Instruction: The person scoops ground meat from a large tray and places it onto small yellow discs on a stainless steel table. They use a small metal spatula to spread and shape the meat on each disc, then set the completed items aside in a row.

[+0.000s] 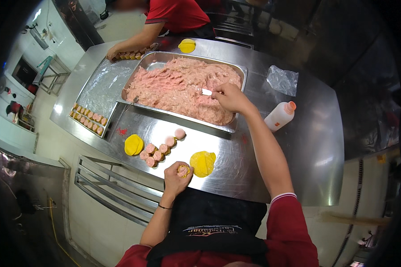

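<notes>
Near the table's front edge, my left hand (175, 181) is closed around a dumpling (183, 171), a yellow wrapper with pink filling showing at its top. Over the large steel pan (173, 115), my right hand (231, 98) grips a small white tool (206, 92), its lower part at the pink minced meat (169, 84); its exact kind is hidden by fingers and meat. Right of my left hand lies a stack of yellow round wrappers (202, 163). Several filled dumplings (158, 155) stand in short rows just beyond that hand.
Another wrapper stack (133, 145) lies left, a third (187, 45) at the far side. A tray (107, 80) at left holds rows of dumplings, where a co-worker's hand (112, 52) reaches in. A white bottle (280, 115) and a clear plastic bag (283, 80) are at right.
</notes>
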Motion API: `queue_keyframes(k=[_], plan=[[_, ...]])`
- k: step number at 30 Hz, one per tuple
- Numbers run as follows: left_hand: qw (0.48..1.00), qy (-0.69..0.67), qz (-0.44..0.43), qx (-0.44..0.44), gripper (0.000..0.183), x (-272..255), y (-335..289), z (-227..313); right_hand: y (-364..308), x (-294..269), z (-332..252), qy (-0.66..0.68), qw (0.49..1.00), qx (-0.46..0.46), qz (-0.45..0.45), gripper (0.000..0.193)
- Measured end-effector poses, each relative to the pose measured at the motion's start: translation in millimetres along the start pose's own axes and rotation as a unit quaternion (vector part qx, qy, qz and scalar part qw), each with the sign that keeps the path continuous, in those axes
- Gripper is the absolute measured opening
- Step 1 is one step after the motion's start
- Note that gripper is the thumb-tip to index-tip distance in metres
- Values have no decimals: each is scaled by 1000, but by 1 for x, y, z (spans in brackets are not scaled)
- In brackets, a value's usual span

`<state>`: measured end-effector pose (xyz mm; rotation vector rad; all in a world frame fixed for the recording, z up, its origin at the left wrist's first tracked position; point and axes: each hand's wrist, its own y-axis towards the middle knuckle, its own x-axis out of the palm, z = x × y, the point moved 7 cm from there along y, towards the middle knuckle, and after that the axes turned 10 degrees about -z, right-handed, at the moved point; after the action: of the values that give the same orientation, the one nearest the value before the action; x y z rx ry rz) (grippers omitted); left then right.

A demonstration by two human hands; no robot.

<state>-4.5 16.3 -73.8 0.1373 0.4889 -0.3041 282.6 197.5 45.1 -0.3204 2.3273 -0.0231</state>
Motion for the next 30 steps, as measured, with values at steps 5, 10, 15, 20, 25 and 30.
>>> queue_keyframes(k=[5,10,15,20,25,30], plan=[[999,27,13,25,19,-1,1,3,-5,-4,2,-97,991,84,22,27],[999,15,16,29,19,-1,1,2,-12,8,-3,-201,968,152,-15,28],[1000,6,17,24,19,0,1,0,-6,25,-8,-276,952,123,-41,28],[1000,10,8,-26,24,0,-2,-8,-7,13,18,-175,978,109,24,25],[999,-7,2,-36,22,-5,6,-14,-69,16,46,188,978,-20,83,25],[994,-93,19,-60,20,-5,21,-32,-155,43,77,310,929,-41,197,28]])
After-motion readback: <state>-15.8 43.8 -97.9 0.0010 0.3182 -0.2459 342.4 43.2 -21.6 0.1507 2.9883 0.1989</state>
